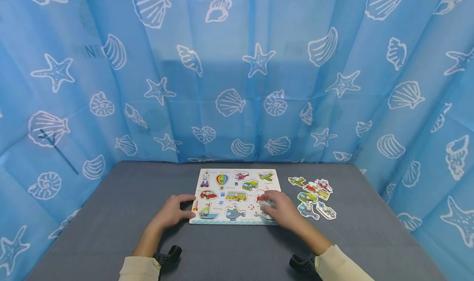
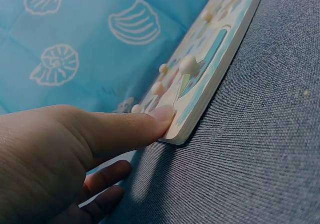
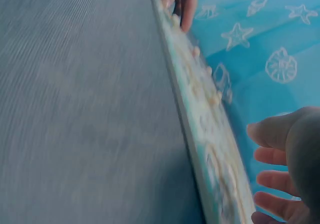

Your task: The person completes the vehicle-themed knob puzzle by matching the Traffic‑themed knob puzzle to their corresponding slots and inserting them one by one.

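A white puzzle board [image 1: 229,222] with pictures of vehicles lies flat on the grey table. At its front left corner my left hand [image 1: 172,211] presses the thumb on the board's top, with the forefinger touching the left edge. In the left wrist view, round pale knobs [image 2: 188,64] stand up from the board, one on the sailboat. My right hand [image 1: 283,209] is over the board's right part, by the red train picture, hiding some of it. Its fingers are spread and relaxed in the right wrist view, with nothing seen in them.
Several loose vehicle pieces lie to the right of the board, among them a green plane [image 1: 297,181], a green truck [image 1: 307,197] and a blue piece [image 1: 308,211]. Some overlap. A blue curtain [image 1: 229,120] with white shells hangs behind the table [image 1: 237,252].
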Available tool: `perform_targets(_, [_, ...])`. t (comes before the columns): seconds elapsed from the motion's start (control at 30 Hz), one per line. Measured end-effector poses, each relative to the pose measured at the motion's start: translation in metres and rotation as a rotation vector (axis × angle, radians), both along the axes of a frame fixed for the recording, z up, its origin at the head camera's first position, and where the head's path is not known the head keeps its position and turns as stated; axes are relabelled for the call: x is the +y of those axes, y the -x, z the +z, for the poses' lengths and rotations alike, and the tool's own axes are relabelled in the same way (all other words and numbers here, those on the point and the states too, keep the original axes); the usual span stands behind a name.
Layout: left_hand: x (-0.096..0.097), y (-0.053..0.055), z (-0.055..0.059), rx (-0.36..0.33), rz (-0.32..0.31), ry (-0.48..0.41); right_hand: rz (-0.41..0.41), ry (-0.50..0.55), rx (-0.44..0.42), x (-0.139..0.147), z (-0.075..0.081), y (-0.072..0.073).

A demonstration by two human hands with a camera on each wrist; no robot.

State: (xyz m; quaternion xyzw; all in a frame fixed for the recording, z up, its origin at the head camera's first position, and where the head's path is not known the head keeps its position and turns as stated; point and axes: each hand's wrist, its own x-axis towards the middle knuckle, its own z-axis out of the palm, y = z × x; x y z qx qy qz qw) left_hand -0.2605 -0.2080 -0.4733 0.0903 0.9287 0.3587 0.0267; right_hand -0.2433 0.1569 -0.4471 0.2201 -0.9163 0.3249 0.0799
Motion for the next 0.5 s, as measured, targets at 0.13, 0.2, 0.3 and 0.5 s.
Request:
perform_targets(0.13, [0.000,0.000,0.001,-0.003,0.004,0.003,-0.064,-0.019,0.011,0.017,-0.004,0.001])
perform_targets(0.2, [0.000,0.000,0.002,-0.003,0.002,0.004,-0.095,-0.035,0.030,0.026,-0.006,0.001])
perform_targets(0.3, [0.000,0.000,0.003,-0.005,0.004,0.000,-0.154,-0.051,0.052,0.038,-0.006,0.003])
perform_targets(0.5, [0.000,-0.001,0.004,-0.009,-0.002,-0.001,-0.267,-0.097,0.065,0.062,-0.006,0.006])
